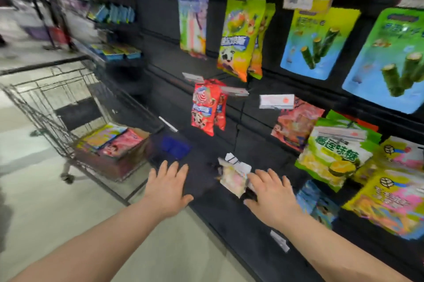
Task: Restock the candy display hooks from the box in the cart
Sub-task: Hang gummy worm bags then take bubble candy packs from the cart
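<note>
Candy box (114, 144) sits in the cart (41, 107); left hand (166, 190) spreads empty, right hand (273, 196), fingers (263, 175) straight, touches a pale pack (232, 178).

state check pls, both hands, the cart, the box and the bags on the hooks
shopping cart, parked beside the display
cardboard box, open in the shopping cart, packs inside
red candy bags, hanging on a hook
pale candy bag, hanging low on the display, blurred
left hand, open, fingers spread, holding nothing
right hand, open, straight fingers at the pale candy bag
</note>
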Demonstrator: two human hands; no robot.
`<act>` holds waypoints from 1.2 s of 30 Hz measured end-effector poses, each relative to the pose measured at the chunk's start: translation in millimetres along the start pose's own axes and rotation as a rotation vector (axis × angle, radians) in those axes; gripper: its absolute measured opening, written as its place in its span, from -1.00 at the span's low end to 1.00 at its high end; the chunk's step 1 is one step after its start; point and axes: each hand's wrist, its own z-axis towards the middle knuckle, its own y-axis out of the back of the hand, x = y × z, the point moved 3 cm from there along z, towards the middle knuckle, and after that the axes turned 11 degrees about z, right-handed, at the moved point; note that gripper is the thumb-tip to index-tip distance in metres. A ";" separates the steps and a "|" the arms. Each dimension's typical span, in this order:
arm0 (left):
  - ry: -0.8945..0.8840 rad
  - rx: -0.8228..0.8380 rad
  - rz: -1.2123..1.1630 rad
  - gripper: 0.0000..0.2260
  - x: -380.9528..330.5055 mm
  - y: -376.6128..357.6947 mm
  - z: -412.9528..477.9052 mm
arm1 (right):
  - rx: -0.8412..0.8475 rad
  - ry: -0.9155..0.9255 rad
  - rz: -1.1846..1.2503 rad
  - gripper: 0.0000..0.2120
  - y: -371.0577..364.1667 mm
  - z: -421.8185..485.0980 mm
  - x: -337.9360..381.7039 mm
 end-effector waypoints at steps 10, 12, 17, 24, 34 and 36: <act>0.161 -0.021 -0.013 -0.24 224.5 -41.5 -9.8 | 0.030 0.224 0.023 -0.37 -28.8 106.7 242.2; 0.187 -0.008 -0.001 -0.24 258.7 -48.5 -11.7 | 0.055 0.263 0.027 -0.38 -35.6 122.1 279.8; 0.253 0.002 -0.019 -0.24 321.4 -62.2 -2.3 | 0.105 0.331 0.017 -0.39 -47.2 155.4 337.2; 0.311 0.029 -0.020 -0.28 379.3 -78.8 31.4 | 0.165 0.364 0.007 -0.38 -60.0 224.5 383.2; 0.359 0.136 0.032 -0.29 457.6 -87.4 160.9 | 0.196 0.460 0.056 -0.42 -64.7 390.6 438.8; 0.354 0.168 0.044 -0.27 466.4 -87.8 190.9 | 0.211 0.450 0.075 -0.45 -62.6 420.1 436.5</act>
